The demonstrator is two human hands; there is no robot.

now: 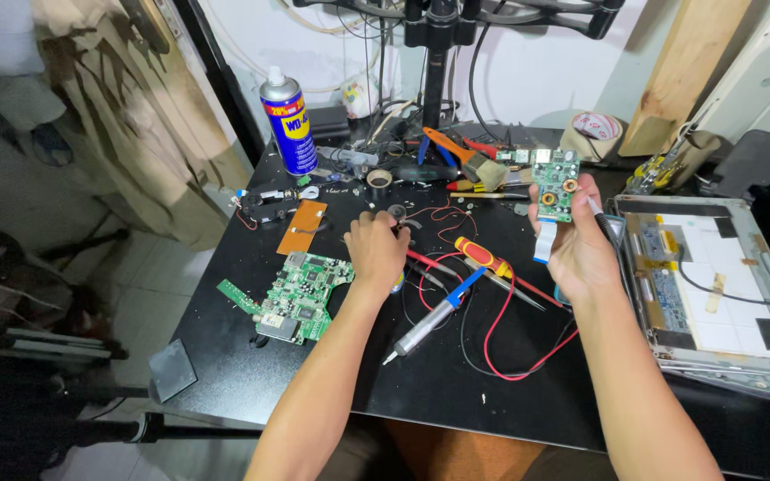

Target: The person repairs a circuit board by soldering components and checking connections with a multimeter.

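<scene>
Standing blue-and-yellow spray can (287,122) behind left hand (376,249)

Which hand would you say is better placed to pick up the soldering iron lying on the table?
Left hand: probably, since it rests just above the soldering iron, while the right hand grips a small green circuit board.
</scene>
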